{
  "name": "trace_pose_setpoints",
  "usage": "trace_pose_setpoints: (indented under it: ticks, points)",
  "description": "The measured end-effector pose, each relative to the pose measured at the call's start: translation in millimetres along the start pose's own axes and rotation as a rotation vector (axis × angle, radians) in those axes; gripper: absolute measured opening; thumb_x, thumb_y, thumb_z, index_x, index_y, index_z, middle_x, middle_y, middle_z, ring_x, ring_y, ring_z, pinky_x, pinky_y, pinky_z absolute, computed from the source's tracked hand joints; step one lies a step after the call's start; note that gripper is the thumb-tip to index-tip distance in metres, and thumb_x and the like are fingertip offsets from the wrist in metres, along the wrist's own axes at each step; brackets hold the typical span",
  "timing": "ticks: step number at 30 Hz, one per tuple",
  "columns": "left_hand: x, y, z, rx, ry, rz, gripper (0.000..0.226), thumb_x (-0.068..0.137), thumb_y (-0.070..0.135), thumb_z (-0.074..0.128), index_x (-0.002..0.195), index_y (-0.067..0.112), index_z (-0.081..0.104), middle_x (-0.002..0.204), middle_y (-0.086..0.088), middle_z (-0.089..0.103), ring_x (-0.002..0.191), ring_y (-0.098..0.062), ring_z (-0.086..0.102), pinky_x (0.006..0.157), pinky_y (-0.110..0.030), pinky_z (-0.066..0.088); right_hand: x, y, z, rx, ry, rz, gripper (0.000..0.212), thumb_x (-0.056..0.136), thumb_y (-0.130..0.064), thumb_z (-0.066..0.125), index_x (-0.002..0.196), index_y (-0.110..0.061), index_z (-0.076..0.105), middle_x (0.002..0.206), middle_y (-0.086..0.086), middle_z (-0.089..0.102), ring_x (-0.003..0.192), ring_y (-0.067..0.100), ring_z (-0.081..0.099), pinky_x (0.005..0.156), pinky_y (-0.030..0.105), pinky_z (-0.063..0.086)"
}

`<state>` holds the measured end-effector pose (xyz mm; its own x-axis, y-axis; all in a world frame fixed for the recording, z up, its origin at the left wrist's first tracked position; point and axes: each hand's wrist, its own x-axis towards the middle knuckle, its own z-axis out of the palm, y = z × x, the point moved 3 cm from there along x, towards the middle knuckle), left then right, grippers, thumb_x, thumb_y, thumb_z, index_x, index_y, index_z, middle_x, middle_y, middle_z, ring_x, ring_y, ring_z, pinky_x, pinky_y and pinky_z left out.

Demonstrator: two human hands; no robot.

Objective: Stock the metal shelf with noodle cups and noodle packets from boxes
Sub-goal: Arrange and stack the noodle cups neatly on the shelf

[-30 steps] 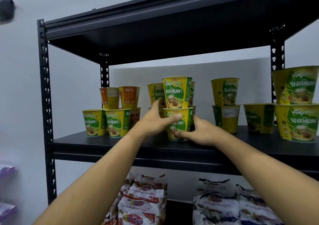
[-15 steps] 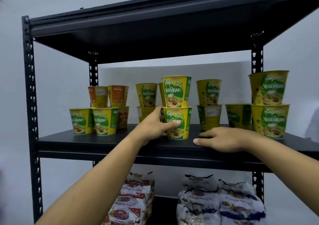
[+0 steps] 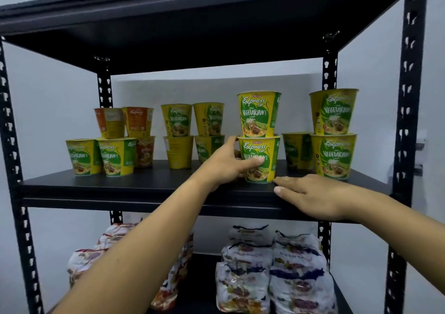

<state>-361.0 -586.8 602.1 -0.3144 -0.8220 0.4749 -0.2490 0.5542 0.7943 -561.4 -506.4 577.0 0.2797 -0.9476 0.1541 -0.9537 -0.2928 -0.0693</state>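
Noodle cups (image 3: 118, 156) crowd the middle board of your metal shelf (image 3: 144, 183), so sweep across with me. Far out at nine o'clock from your grip, two green-and-yellow Vegetarian cups (image 3: 83, 156) stand side by side at the front; behind them, toward ten o'clock, two orange cups (image 3: 109, 122) sit on a lower tier, one reddish cup (image 3: 145, 151) showing beneath. Next come two rear stacks (image 3: 177, 121) of Vegetarian cups, each two high. Now your left hand (image 3: 228, 164): thumb laid across the label, fingers curled round the far side, clamped on the bottom cup (image 3: 260, 146) of the front stack. That cup stands upright near the board's front edge, and the top cup (image 3: 258, 115) sits straight on it at twelve o'clock. At five o'clock of it, your right hand (image 3: 313, 193) lies flat on the board's front lip, fingers straight and close together, holding nothing; the index tip is just beside the cup's base, and contact I can't call. At three o'clock, a lone cup (image 3: 297, 149) in shadow at the back, then the right-hand stack (image 3: 333, 154), two high. Down at six o'clock on the board below: red-and-white noodle packets (image 3: 81, 263) on the left, blue-and-white noodle packets (image 3: 301, 265) on the right.
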Motion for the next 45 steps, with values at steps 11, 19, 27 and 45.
trace_pose_setpoints:
  ticks: [11, 19, 27, 45]
  points:
    - [2.9, 20.6, 41.3, 0.032, -0.030, 0.011, 0.062, 0.086, 0.033, 0.083, 0.135, 0.032, 0.044, 0.125, 0.009, 0.066, 0.116, -0.015, 0.065, 0.092, -0.040, 0.060, -28.7, 38.7, 0.0, -0.008, 0.050, 0.039, 0.074, 0.098, -0.071, 0.022, 0.162, -0.032, 0.022, 0.166, -0.015, 0.023, 0.153, 0.012, 0.022, 0.125, 0.035, 0.020]
    - [18.8, 16.2, 62.5, 0.071, 0.038, 0.022, 0.078, 0.074, 0.050, 0.088, 0.137, 0.032, 0.045, 0.127, 0.010, 0.067, 0.115, -0.014, 0.066, 0.097, -0.048, 0.058, -39.6, 50.8, -0.9, -0.008, 0.104, 0.071, 0.069, 0.102, -0.065, 0.023, 0.161, -0.029, 0.026, 0.165, -0.014, 0.026, 0.153, 0.013, 0.023, 0.124, 0.035, 0.022]
    - [25.4, 20.0, 72.2, 0.166, 0.110, 0.007, 0.074, 0.078, 0.049, 0.087, 0.134, 0.029, 0.043, 0.127, 0.008, 0.066, 0.114, -0.017, 0.065, 0.095, -0.048, 0.058, -38.8, 41.4, 2.6, -0.034, 0.140, 0.133, 0.060, 0.106, -0.057, 0.020, 0.150, -0.023, 0.043, 0.157, -0.002, 0.044, 0.143, 0.021, 0.041, 0.114, 0.045, 0.038]
    - [15.6, 29.8, 77.0, 0.472, 0.081, 0.028, 0.065, 0.092, 0.050, 0.072, 0.144, 0.021, 0.044, 0.138, 0.000, 0.062, 0.125, -0.020, 0.059, 0.095, -0.033, 0.049, -42.7, 38.5, 4.3, -0.048, 0.219, 0.135, 0.056, 0.106, -0.057, 0.021, 0.141, -0.025, 0.051, 0.147, -0.002, 0.053, 0.134, 0.022, 0.050, 0.107, 0.048, 0.045]
